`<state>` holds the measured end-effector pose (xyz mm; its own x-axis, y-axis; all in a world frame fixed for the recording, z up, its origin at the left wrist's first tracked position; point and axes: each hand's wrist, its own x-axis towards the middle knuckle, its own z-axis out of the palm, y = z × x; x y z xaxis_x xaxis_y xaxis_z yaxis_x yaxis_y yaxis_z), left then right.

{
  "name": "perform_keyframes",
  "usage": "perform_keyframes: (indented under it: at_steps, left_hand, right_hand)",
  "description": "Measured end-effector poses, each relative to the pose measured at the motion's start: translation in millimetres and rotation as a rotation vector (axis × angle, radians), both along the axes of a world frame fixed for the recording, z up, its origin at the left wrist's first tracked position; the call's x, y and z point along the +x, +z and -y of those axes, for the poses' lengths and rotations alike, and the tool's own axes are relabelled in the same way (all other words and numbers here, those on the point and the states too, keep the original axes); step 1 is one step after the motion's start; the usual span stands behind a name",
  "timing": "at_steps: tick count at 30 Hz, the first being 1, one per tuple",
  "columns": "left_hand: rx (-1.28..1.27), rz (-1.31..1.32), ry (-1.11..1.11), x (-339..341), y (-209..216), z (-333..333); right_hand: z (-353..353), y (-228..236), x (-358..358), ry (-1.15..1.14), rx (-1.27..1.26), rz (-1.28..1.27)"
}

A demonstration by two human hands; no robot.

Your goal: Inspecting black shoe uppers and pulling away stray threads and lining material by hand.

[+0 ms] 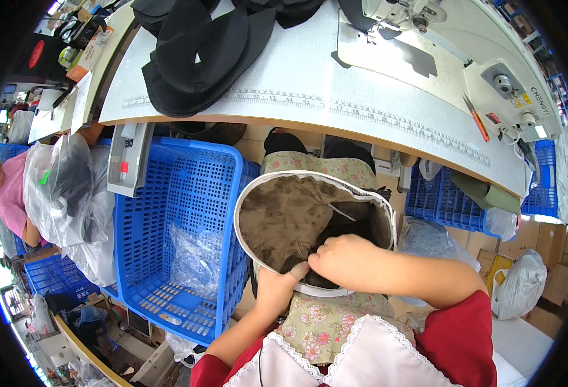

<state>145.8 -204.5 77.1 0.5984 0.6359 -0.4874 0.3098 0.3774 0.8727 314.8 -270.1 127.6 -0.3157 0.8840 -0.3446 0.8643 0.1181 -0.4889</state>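
Observation:
On my lap sits a round, bucket-like container with a white rim and a brown, blotchy, dark-stained inside. My left hand is closed on its near left rim, with the thumb over the edge. Over the near side of the opening, my right hand has its fingers pinched together, close to the left thumb. What those fingers hold, if anything, is too small or hidden to name. A thin pale strip shows inside the container, and dark material lies in its lower part.
Ahead is a white sewing table with black curved fabric pieces, a sewing machine and orange-handled scissors. A blue crate holding clear plastic stands at my left. Farther left is another person. At right are blue crates and plastic bags.

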Motion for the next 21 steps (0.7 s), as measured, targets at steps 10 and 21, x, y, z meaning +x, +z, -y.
perform_keyframes:
  at_steps: [10, 21]
  left_hand:
    - [-0.235, 0.009, 0.086, 5, 7, 3]
    - [-0.226, 0.039, 0.18, 11, 6, 6]
  right_hand:
    - [17, -12, 0, -0.066, 0.057, -0.219]
    - [21, -10, 4, -0.123, 0.157, -0.204]
